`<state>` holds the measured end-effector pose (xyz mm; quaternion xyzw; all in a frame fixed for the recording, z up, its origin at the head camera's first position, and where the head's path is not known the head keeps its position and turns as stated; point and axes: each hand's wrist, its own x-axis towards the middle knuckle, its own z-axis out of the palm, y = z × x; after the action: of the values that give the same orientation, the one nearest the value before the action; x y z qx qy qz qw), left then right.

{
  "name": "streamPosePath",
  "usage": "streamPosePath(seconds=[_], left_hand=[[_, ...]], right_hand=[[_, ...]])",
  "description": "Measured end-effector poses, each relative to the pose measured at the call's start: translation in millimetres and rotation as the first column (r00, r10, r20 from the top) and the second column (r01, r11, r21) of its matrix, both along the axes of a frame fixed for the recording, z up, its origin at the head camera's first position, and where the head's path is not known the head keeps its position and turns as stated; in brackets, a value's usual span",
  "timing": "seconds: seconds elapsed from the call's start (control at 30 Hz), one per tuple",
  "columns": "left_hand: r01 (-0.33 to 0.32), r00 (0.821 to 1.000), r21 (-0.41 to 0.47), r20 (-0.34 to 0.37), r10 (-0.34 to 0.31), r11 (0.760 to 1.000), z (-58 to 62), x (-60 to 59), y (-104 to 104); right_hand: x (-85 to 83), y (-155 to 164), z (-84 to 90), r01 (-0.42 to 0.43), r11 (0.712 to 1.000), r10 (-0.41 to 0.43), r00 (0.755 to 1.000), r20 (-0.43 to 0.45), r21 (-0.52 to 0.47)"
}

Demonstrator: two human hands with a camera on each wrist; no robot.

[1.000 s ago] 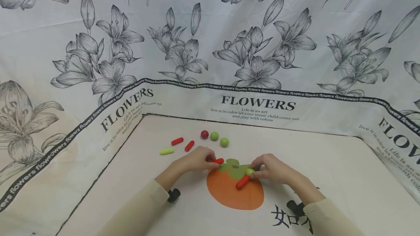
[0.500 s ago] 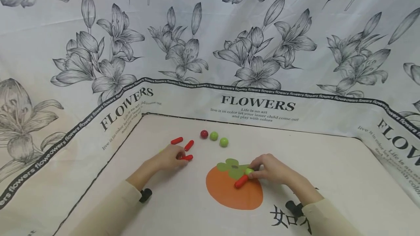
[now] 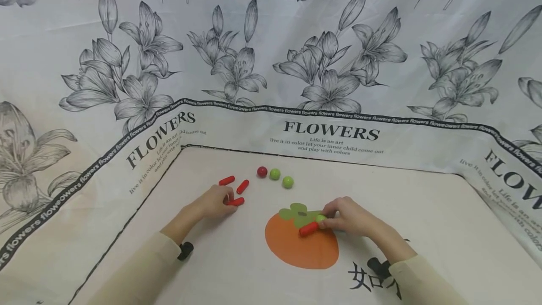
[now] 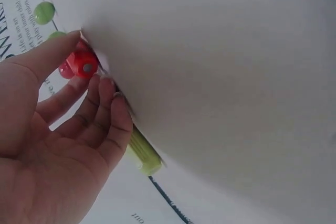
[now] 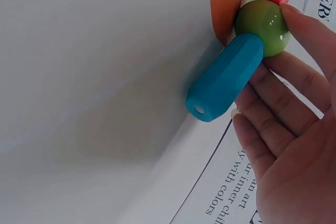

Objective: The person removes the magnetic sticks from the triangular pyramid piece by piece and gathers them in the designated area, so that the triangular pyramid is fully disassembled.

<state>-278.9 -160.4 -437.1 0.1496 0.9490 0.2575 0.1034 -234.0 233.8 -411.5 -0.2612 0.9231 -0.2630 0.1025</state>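
Note:
My left hand [image 3: 217,201] pinches a short red rod [image 3: 236,201] between thumb and fingers, low over the left side of the table. Under its other fingers, in the left wrist view, lies a yellow-green rod [image 4: 143,153], hidden in the head view. Over the orange fruit print [image 3: 296,251], my right hand [image 3: 349,218] grips a green ball [image 5: 262,27] between thumb and index finger. A red rod [image 3: 308,229] and a blue rod [image 5: 226,80] stick out from that ball on different sides; the blue one is hidden from the head view.
Two more red rods [image 3: 226,180] lie just beyond my left hand. Right of them sit a dark red ball [image 3: 262,172] and two green balls [image 3: 287,182]. A white flower-printed cloth [image 3: 330,135] rises behind the table's back edge.
My left hand has carried its red rod from beside the fruit print leftward to the loose rods. My right hand stays in place; the joined red rod has tilted slightly.

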Motion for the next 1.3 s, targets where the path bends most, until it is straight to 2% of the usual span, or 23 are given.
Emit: streamPosePath(seconds=[0.2, 0.3, 0.37, 0.43, 0.5, 0.67, 0.8, 0.93, 1.07, 1.17, 1.3], left_hand=[[0.001, 0.999, -0.015, -0.034, -0.001, 1.000, 6.4, 2.6, 0.3], [-0.020, 0.997, 0.021, -0.075, 0.021, 1.000, 17.1, 7.2, 9.3], [-0.011, 0.996, 0.052, -0.089, 0.016, 0.999, 25.0, 12.5, 22.6], [0.033, 0.996, 0.061, -0.080, -0.028, 0.998, 30.4, 18.7, 40.3], [0.102, 0.994, 0.069, -0.045, -0.099, 0.992, 32.0, 24.5, 60.1], [0.268, 0.961, 0.089, 0.041, -0.272, 0.959, 26.4, 32.6, 108.5], [0.309, 0.947, 0.080, 0.068, -0.315, 0.948, 21.2, 29.3, 137.1], [0.330, 0.935, 0.072, 0.110, -0.336, 0.941, 24.5, 19.1, 155.2], [0.365, 0.915, 0.092, 0.147, -0.375, 0.926, 20.7, 13.0, 160.6], [0.372, 0.906, 0.118, 0.167, -0.388, 0.921, 14.0, 10.5, 162.1], [0.382, 0.897, 0.162, 0.173, -0.407, 0.910, 12.0, 7.9, 165.9]], right_hand=[[1.8, -0.7, -1.7, 0.006, 1.000, -0.006, 1.000, -0.030, 0.008], [2.2, -1.7, -3.4, 0.007, 1.000, -0.006, 1.000, -0.027, 0.009], [2.6, -1.5, -4.3, 0.004, 1.000, -0.003, 1.000, -0.022, 0.006], [3.1, -1.4, -4.6, 0.000, 1.000, 0.000, 1.000, -0.014, 0.000], [3.6, -0.8, -4.5, 0.000, 1.000, 0.000, 1.000, -0.002, -0.001], [4.6, 2.1, -1.6, -0.026, 1.000, 0.026, 0.999, 0.026, 0.000], [2.5, 4.6, 1.9, -0.067, 0.998, 0.067, 0.997, 0.042, 0.001], [-2.9, 8.5, 7.9, -0.078, 0.997, 0.078, 0.995, 0.054, -0.004], [-3.8, 7.8, 7.5, -0.060, 0.998, 0.061, 0.995, 0.084, -0.016], [-1.8, 7.6, 3.7, -0.050, 0.999, 0.052, 0.994, 0.099, -0.022], [0.8, 11.3, 2.2, -0.037, 0.999, 0.039, 0.995, 0.097, -0.024]])
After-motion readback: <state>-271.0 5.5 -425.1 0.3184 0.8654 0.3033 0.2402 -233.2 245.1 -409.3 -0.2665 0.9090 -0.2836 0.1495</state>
